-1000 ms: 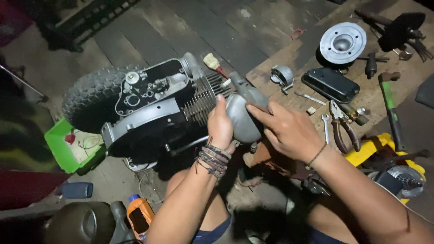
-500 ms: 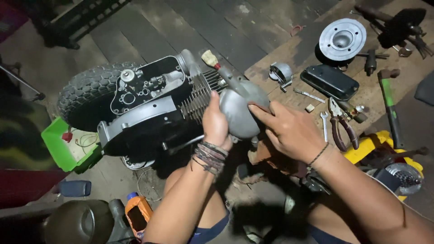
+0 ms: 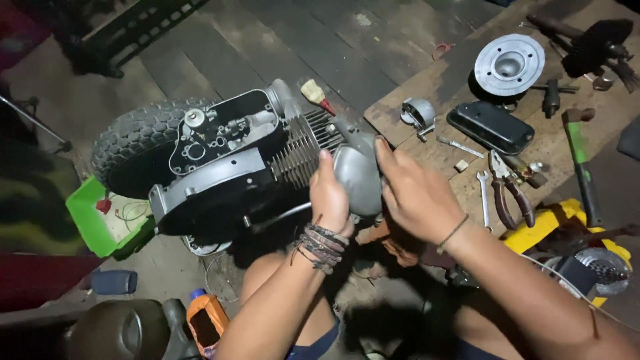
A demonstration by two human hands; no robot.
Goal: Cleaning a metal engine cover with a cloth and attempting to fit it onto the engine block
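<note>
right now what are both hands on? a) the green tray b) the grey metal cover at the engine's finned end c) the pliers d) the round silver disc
b: the left hand and right hand clasp the grey metal cover against the engine.

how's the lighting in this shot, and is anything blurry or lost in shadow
Head view: light falls on the engine, both hands and the tool board; glare on the round metal cover; the edges and bottom sink into deep shadow; the right hand looks slightly motion-blurred.
</note>
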